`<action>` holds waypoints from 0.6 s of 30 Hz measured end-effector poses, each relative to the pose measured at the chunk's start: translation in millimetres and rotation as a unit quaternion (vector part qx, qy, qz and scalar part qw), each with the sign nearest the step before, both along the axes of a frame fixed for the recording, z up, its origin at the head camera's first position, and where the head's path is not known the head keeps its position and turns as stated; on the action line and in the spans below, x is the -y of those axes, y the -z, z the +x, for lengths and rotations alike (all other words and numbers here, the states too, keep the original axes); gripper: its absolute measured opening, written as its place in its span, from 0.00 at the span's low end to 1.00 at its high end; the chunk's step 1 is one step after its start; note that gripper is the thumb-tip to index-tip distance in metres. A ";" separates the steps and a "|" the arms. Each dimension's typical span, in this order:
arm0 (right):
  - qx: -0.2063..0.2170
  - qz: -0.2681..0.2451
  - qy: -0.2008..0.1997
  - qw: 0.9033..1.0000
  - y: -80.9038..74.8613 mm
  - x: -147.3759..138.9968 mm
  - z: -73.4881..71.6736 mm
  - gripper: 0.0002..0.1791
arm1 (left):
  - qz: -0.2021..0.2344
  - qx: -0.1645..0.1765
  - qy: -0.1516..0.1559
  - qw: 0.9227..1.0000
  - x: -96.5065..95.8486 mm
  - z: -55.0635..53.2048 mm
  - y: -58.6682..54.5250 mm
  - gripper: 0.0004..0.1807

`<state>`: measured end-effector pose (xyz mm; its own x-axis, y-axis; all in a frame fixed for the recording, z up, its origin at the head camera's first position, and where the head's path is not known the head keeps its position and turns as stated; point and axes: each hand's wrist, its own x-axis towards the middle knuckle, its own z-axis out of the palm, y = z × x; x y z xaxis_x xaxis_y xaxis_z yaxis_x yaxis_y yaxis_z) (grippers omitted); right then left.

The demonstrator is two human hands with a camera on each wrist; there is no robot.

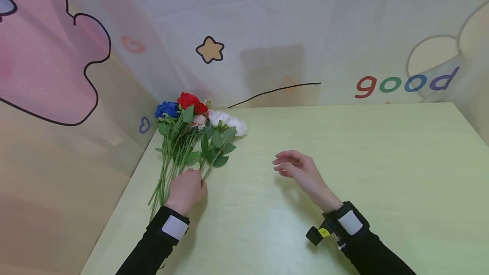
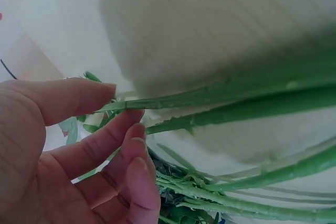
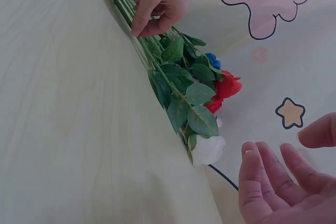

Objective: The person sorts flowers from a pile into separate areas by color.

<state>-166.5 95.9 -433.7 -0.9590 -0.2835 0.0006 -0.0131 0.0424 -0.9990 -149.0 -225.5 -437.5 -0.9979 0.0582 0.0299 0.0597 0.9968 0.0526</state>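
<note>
Several long-stemmed artificial-looking roses lie together at the table's left side: a blue rose [image 1: 167, 109], a red rose [image 1: 192, 102], a pale pink rose [image 1: 198, 121] and a white rose [image 1: 229, 121]. My left hand [image 1: 186, 190] is over the stems and pinches a green stem [image 2: 184, 98] between thumb and index finger. In the right wrist view that stem leads toward the white rose [image 3: 208, 150] with its dark leaves [image 3: 202, 120]. To the right, my right hand [image 1: 302, 175] hovers over the table with fingers loosely bent, holding nothing.
The pale wooden table [image 1: 344, 147] meets a printed backdrop [image 1: 267, 20] at its far and left edges. A small black camera [image 1: 315, 236] juts from the right wrist strap. Other loose stems [image 2: 262, 203] run beside the left hand.
</note>
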 end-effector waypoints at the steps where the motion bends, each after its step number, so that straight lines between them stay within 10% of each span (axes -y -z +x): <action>1: 0.004 -0.002 -0.001 1.000 1.0 0.3 0.3 0.17 | 0.002 0.000 -0.002 1.000 -0.5 -0.4 0.4 0.11; 18: 0.008 0.002 0.004 1.000 5.5 -5.4 2.0 0.16 | 0.066 -0.012 0.040 0.997 -15.1 -4.0 1.9 0.16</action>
